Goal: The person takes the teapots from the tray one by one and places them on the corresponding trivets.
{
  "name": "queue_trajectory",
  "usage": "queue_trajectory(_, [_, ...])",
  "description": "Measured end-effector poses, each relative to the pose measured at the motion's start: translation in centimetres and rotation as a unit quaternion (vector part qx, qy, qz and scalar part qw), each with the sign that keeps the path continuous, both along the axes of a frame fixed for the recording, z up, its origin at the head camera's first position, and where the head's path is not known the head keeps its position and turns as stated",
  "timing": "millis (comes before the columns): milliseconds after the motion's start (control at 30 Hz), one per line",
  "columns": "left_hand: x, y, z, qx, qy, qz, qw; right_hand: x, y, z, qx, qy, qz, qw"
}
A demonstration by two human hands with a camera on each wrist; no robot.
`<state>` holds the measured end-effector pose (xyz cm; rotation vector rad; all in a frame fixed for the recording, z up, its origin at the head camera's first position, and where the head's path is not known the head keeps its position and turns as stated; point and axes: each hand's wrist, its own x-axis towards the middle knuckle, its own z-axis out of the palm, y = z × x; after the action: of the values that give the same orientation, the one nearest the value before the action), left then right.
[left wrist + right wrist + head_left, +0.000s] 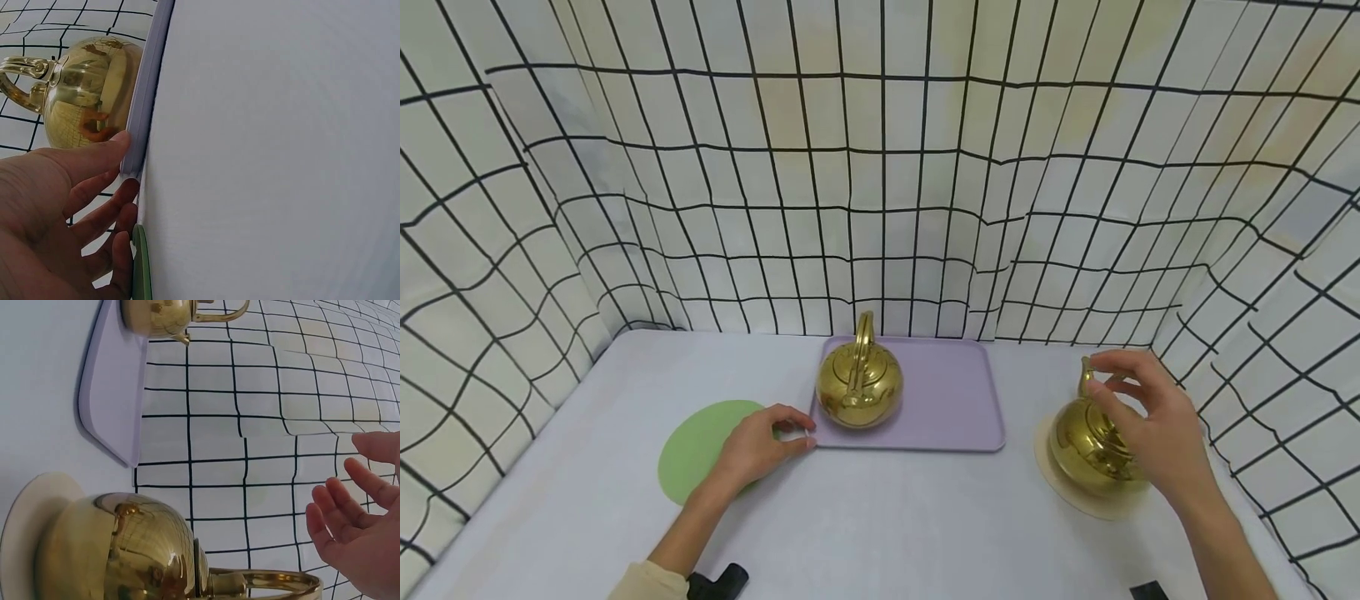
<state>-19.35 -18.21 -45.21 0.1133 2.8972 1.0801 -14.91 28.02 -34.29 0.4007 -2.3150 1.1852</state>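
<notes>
A shiny brass teapot point(860, 387) with an upright handle stands on the left part of a lilac tray point(951, 400). My left hand point(758, 446) is at the tray's near left corner, thumb and index finger close to the rim; in the left wrist view the thumb touches the tray edge point(142, 106). Beneath that hand and wrist lies a green round mat point(694, 454). On the right, a second brass teapot point(1086, 450) stands on a beige round mat point(1060, 487). My right hand point(1153, 417) hovers beside its handle; the right wrist view shows the fingers point(340, 512) spread and apart from it.
A white cloth covers the table point(910, 525). Padded white walls with a black grid point(917, 183) enclose its back and both sides. Dark wrist straps or mounts point(718, 583) show at the bottom of the head view.
</notes>
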Motion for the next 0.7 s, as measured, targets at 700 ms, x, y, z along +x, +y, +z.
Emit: queue_trajectory(700, [0.0, -0.1, -0.1, 0.0, 0.002, 0.0, 1.0, -1.7, -3.4, -2.2, 0.035, -0.13, 0.045, 0.9898])
